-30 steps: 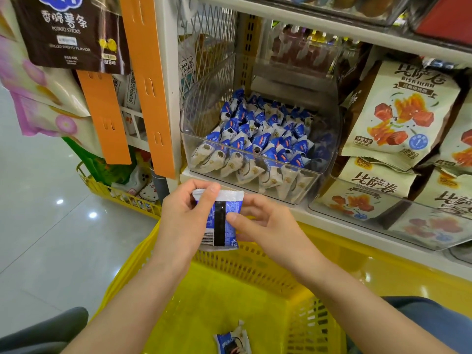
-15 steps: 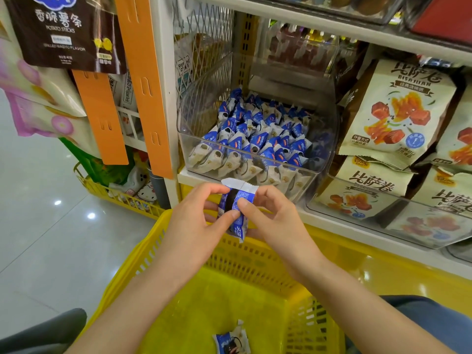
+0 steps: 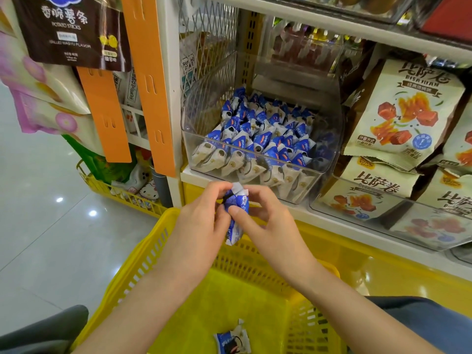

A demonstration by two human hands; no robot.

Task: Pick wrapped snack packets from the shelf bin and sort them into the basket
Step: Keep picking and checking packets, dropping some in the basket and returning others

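Head view: I hold one packet pinched between both hands. My left hand has its fingers curled on the packet's left edge, and my right hand has its thumb across the front. The packet hangs over the far rim of the basket, just below the bin. I reckon it's best to free one hand, bring the packet over the basket's open middle and let go low, beside the other packet on the bottom, so it clears the rim.
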